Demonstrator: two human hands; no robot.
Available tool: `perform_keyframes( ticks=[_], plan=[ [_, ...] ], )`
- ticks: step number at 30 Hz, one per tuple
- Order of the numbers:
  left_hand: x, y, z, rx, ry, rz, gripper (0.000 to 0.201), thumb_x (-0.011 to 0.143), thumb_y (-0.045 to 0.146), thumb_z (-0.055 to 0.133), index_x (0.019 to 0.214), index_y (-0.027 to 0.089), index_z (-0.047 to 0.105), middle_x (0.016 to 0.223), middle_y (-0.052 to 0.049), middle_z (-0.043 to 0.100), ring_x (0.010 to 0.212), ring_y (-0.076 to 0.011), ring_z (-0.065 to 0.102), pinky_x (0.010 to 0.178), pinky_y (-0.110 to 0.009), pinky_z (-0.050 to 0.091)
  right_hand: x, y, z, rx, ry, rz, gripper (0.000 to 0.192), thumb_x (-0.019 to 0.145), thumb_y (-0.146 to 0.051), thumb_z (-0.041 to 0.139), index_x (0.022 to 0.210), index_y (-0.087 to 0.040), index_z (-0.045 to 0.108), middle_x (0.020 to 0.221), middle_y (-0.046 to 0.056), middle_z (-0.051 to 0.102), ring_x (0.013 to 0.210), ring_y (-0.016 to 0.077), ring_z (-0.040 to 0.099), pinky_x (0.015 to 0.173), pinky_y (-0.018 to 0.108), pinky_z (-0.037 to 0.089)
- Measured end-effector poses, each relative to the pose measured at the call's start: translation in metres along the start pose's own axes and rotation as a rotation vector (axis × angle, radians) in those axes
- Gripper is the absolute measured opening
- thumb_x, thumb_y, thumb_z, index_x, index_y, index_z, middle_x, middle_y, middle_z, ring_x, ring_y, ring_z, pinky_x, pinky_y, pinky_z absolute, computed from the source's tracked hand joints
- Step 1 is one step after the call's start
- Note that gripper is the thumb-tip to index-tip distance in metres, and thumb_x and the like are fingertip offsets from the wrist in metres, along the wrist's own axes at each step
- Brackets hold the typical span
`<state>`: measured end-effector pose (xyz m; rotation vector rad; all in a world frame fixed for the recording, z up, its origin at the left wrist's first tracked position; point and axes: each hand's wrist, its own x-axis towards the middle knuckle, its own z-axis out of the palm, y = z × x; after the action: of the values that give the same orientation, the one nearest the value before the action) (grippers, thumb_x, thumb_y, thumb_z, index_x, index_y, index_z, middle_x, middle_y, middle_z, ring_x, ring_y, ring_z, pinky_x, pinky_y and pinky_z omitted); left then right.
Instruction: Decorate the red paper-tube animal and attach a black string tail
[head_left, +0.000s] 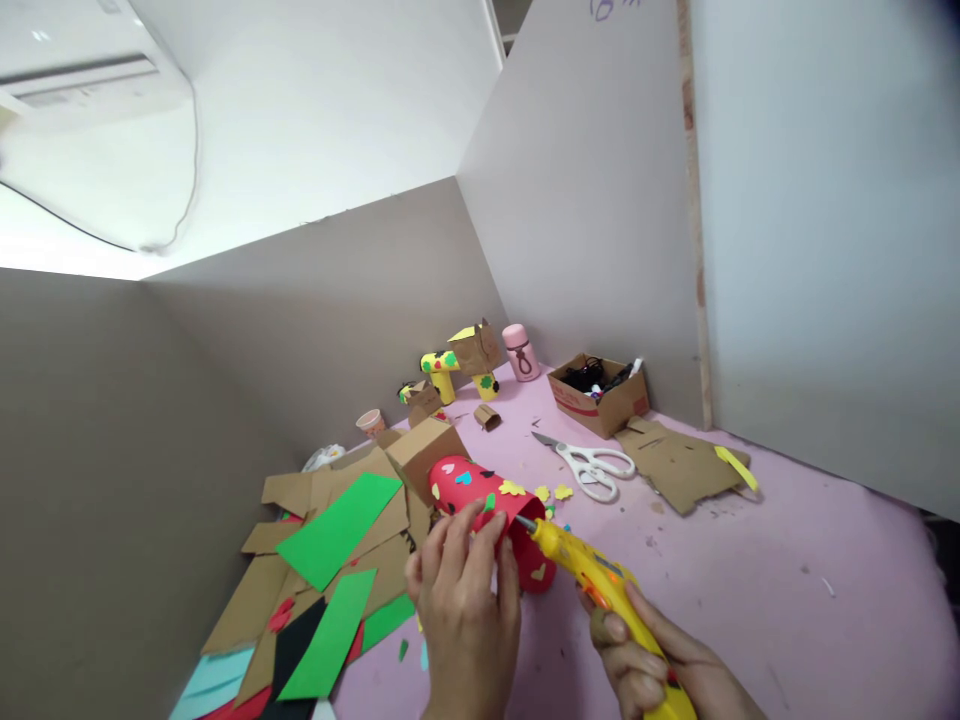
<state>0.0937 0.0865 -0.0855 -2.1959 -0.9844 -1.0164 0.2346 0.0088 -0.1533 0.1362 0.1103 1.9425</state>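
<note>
A red tube (pixel 457 478) decorated with small coloured hearts and flower shapes lies on the pink table, its open end towards me. My left hand (pixel 469 590) grips its near side, fingers bent over the surface by the rim; the fingertips are partly hidden. My right hand (pixel 637 650) is wrapped around a yellow hot glue gun (pixel 600 575). The gun's metal nozzle points left and overlaps the tube's rim in view; I cannot tell if it touches. Small yellow flower cutouts (pixel 563 492) lie just beyond the tube.
White-handled scissors (pixel 592 468) lie open near a cardboard sheet (pixel 679 465). Behind stand a small box of cables (pixel 600 395), a pink flask (pixel 521 353) and a yellow decorated cardboard figure (pixel 442 385). Cardboard and green sheets (pixel 341 530) pile up at left. Grey partitions (pixel 330 310) enclose the table.
</note>
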Motion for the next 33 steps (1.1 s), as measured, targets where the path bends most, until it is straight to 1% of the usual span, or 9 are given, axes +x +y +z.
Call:
perform_keyframes(
  ticks=[5, 10, 14, 16, 19, 22, 26, 29, 33],
  plan=[
    [0.001, 0.0, -0.001, -0.011, 0.002, -0.006, 0.02, 0.083, 0.015, 0.055, 0.098, 0.024, 0.064, 0.107, -0.008, 0.065, 0.1, -0.0285, 0.053, 0.082, -0.043, 0.034, -0.003, -0.001, -0.003, 0.044, -0.025, -0.009, 0.036, 0.059, -0.018, 0.089, 0.073, -0.005, 0.058, 0.054, -0.008, 0.052, 0.037, -0.0017, 0.043, 0.035, 0.008, 0.032],
    [0.003, 0.0, -0.001, -0.022, -0.01, -0.012, 0.02, 0.083, 0.016, 0.055, 0.099, 0.024, 0.064, 0.109, -0.008, 0.064, 0.101, -0.0282, 0.053, 0.082, -0.042, 0.035, -0.003, -0.003, 0.002, 0.086, -0.082, 0.02, 0.029, 0.067, -0.014, 0.084, 0.077, -0.003, 0.059, 0.05, -0.008, 0.052, 0.039, -0.0001, 0.047, 0.038, 0.007, 0.036],
    [0.004, 0.0, -0.002, -0.017, -0.012, -0.013, 0.02, 0.082, 0.017, 0.055, 0.098, 0.024, 0.064, 0.108, -0.008, 0.064, 0.101, -0.0278, 0.053, 0.082, -0.041, 0.034, -0.004, -0.001, 0.007, 0.122, -0.061, 0.045, 0.038, 0.066, -0.012, 0.084, 0.091, -0.001, 0.057, 0.06, -0.004, 0.06, 0.038, -0.0007, 0.045, 0.038, 0.008, 0.036],
    [0.005, 0.001, -0.002, -0.011, -0.012, -0.013, 0.02, 0.082, 0.017, 0.055, 0.098, 0.024, 0.065, 0.108, -0.008, 0.065, 0.1, -0.0277, 0.053, 0.082, -0.041, 0.034, -0.004, 0.0, 0.008, 0.127, -0.051, 0.032, 0.042, 0.065, -0.013, 0.084, 0.094, 0.0, 0.056, 0.066, -0.001, 0.064, 0.038, -0.0012, 0.044, 0.038, 0.008, 0.036],
    [0.006, 0.001, -0.002, -0.018, -0.016, -0.003, 0.021, 0.082, 0.016, 0.055, 0.099, 0.023, 0.064, 0.107, -0.009, 0.065, 0.1, -0.0277, 0.053, 0.082, -0.042, 0.034, -0.004, 0.001, 0.006, 0.101, -0.035, 0.014, 0.04, 0.065, -0.014, 0.085, 0.09, 0.001, 0.058, 0.062, -0.003, 0.061, 0.038, -0.0013, 0.044, 0.038, 0.008, 0.036],
    [0.005, 0.001, -0.001, -0.024, -0.01, 0.001, 0.021, 0.082, 0.015, 0.055, 0.099, 0.023, 0.065, 0.107, -0.009, 0.065, 0.099, -0.028, 0.053, 0.082, -0.042, 0.034, -0.004, 0.002, 0.003, 0.038, -0.011, -0.005, 0.035, 0.062, -0.019, 0.087, 0.077, -0.003, 0.06, 0.051, -0.009, 0.052, 0.037, -0.001, 0.043, 0.039, 0.007, 0.036],
    [0.005, 0.002, -0.002, -0.028, -0.019, -0.003, 0.021, 0.082, 0.015, 0.056, 0.099, 0.024, 0.065, 0.108, -0.008, 0.065, 0.1, -0.0283, 0.053, 0.083, -0.042, 0.034, -0.003, 0.004, 0.001, -0.039, 0.01, -0.031, 0.04, 0.055, -0.027, 0.09, 0.066, -0.006, 0.059, 0.048, -0.01, 0.046, 0.034, -0.0015, 0.039, 0.037, 0.008, 0.036],
    [0.005, 0.001, -0.002, -0.023, -0.011, 0.001, 0.021, 0.082, 0.016, 0.055, 0.098, 0.023, 0.066, 0.107, -0.008, 0.065, 0.099, -0.0283, 0.053, 0.082, -0.042, 0.034, -0.001, 0.004, 0.0, -0.095, -0.018, -0.036, 0.039, 0.057, -0.031, 0.089, 0.066, -0.007, 0.06, 0.045, -0.011, 0.043, 0.035, 0.0, 0.04, 0.039, 0.009, 0.037],
    [0.005, -0.001, -0.002, -0.015, 0.001, 0.016, 0.02, 0.083, 0.017, 0.055, 0.099, 0.023, 0.066, 0.107, -0.009, 0.065, 0.098, -0.028, 0.054, 0.081, -0.042, 0.035, -0.001, 0.002, -0.002, -0.098, 0.014, -0.07, 0.04, 0.058, -0.031, 0.089, 0.075, -0.007, 0.062, 0.052, -0.008, 0.049, 0.038, 0.001, 0.041, 0.04, 0.011, 0.038]
  ],
)
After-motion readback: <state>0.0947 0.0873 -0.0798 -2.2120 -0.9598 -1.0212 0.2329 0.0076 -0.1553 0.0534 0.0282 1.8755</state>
